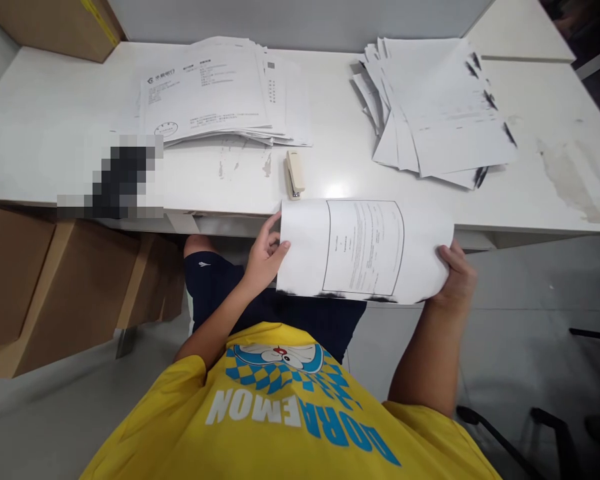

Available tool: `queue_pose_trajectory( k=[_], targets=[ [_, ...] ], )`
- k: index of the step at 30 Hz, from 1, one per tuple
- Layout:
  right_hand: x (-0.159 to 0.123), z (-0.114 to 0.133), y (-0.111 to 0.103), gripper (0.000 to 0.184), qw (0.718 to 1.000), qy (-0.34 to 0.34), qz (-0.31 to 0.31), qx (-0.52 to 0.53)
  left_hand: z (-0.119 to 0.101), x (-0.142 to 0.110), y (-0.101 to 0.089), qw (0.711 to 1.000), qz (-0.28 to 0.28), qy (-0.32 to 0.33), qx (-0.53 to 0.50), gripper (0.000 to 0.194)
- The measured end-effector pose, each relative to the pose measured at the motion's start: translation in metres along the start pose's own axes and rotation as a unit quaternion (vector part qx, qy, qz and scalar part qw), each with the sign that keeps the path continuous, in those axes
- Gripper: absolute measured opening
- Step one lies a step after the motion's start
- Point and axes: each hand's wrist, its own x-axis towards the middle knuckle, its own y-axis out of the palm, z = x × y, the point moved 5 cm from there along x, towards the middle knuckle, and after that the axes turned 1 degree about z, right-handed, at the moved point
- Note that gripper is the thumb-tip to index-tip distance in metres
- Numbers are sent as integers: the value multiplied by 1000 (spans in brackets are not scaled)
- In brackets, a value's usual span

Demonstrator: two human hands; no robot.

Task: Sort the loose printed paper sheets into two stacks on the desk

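Observation:
Between both hands a printed sheet of paper (365, 250) is held sideways over my lap, at the desk's front edge. It bows slightly, with a framed block of text and black smudges along its near edge; whether more sheets lie behind it I cannot tell. My left hand (269, 257) pinches the left edge, thumb on top. At the right end, my right hand (456, 272) grips the paper with the thumb in front and the other fingers mostly hidden. A cream stapler (295, 175) stands on the desk just beyond the paper's left part, touched by neither hand.
On the white desk (330, 160) lie a stack of printed papers (207, 93) at the back left and a fanned, black-smudged pile (430, 107) at the right. A pixelated dark patch covers something at left. Cardboard boxes (80, 280) stand below the desk's left side.

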Motion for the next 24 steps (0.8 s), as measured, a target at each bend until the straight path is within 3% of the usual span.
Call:
queue_pose_trajectory(
  k=[9,15,24],
  targets=[
    [4,5,1,30,999,7,35,1,0,-1,6,999,-5,28,19,65],
    [15,3,10,30,993,76,66,-63,9,4,4,999,-36,-6,6,69],
    [30,9,12,36,989,100,80,-80,14,-11,6,998,-37,-41,13,76]
  ],
)
